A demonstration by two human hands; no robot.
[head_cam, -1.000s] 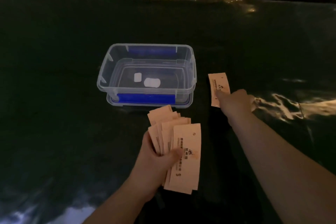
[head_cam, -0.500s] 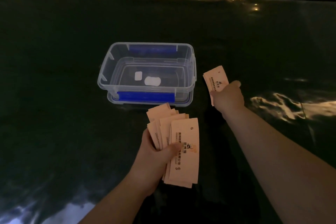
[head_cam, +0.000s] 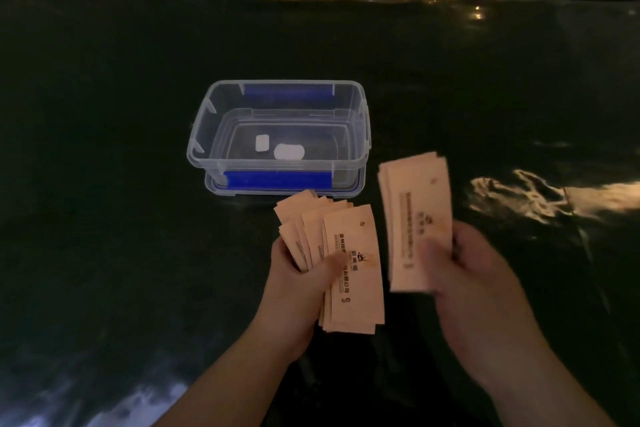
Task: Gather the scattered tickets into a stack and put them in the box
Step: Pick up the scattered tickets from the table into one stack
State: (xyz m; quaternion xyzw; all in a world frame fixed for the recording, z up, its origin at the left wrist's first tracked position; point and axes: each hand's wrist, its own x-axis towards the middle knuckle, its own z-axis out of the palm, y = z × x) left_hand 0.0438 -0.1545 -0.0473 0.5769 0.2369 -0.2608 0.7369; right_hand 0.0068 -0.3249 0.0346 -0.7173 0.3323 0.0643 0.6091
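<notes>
Right hand (head_cam: 474, 274) just lifted that last ticket (head_cam: 415, 218) off the table, pinching it at 3 o'clock of the left hand (head_cam: 301, 277)'s clamped fan of tickets (head_cam: 346, 253); box (head_cam: 277, 94) waits at 12.

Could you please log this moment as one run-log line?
left hand: holds fanned tickets | right hand: holds ticket | box: open, no tickets

Front ticket (head_cam: 353, 267) of fanned stack in left hand (head_cam: 298, 288): dark printed Chinese characters running lengthwise, small logo, too small to read surely. Ticket (head_cam: 415, 218) in right hand (head_cam: 467, 274): print blurred, unreadable. Box (head_cam: 207, 152): no legible label.
</notes>
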